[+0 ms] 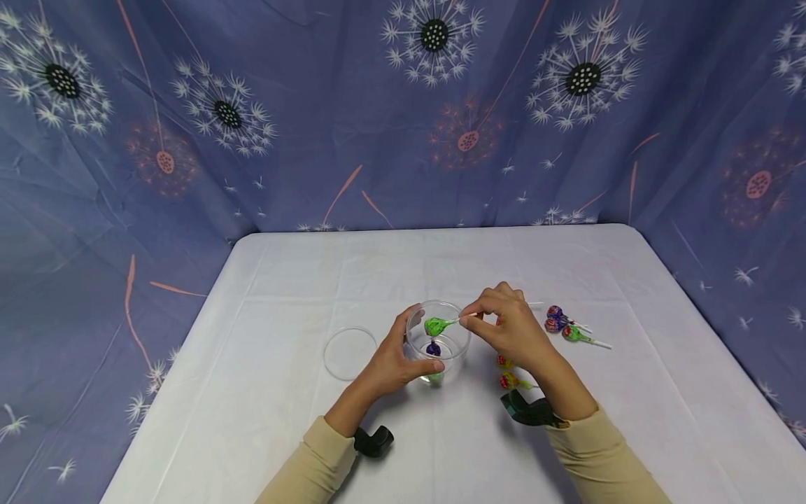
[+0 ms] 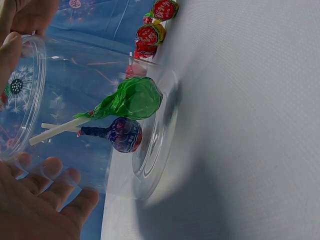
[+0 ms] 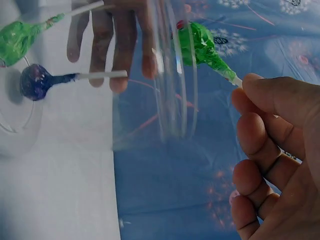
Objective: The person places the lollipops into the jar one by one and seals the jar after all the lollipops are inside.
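My left hand (image 1: 393, 364) grips a clear plastic jar (image 1: 458, 353) around its side, with the thumb at the front. Inside the jar, a green-wrapped lollipop (image 2: 135, 99) and a purple one (image 2: 125, 134) stand heads down on the bottom, as the left wrist view shows. My right hand (image 1: 513, 325) pinches another green lollipop (image 3: 200, 45) by its white stick. That lollipop's wrapped head is at the jar's open mouth in the head view, tilted, with its stick toward my right fingers.
A clear round lid (image 1: 324, 353) lies on the white table (image 1: 283, 420) left of the jar. Right of my right hand are purple lollipops (image 1: 553, 324) and a green one (image 1: 573, 333). A yellow-and-red lollipop (image 1: 508, 380) lies nearer, partly beside my right wrist. A patterned blue curtain (image 1: 352, 126) hangs behind.
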Demonstrator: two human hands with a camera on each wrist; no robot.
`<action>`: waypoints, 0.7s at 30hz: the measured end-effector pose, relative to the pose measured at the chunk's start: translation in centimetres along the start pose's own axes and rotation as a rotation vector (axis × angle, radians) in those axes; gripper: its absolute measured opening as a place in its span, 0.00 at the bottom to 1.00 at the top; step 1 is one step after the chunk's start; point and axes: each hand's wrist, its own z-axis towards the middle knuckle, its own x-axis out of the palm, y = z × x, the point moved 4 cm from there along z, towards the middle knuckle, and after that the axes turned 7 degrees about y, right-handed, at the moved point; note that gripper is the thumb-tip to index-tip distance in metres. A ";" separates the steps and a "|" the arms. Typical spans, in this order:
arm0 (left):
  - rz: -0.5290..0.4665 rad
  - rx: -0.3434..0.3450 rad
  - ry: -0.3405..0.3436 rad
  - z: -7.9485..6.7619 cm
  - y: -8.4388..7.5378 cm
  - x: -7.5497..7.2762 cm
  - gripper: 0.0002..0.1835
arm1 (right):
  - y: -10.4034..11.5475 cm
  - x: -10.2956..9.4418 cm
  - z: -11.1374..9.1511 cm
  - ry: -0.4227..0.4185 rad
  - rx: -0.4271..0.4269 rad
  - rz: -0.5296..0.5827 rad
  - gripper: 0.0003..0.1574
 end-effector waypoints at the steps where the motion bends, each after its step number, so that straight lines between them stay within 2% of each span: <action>1: -0.003 0.003 0.002 0.0 0.0 0.0 0.53 | 0.0 0.2 0.1 0.006 -0.005 -0.004 0.06; 2: -0.011 -0.002 0.007 -0.2 -0.4 -0.1 0.53 | 0.1 0.4 0.1 0.012 -0.007 -0.008 0.06; 11: -0.017 0.015 0.008 -0.1 0.0 -0.1 0.53 | 0.3 1.9 0.5 0.031 -0.044 -0.068 0.03; 21: -0.027 0.007 0.017 -0.1 0.1 0.0 0.53 | 0.7 3.2 1.0 0.045 -0.058 -0.234 0.04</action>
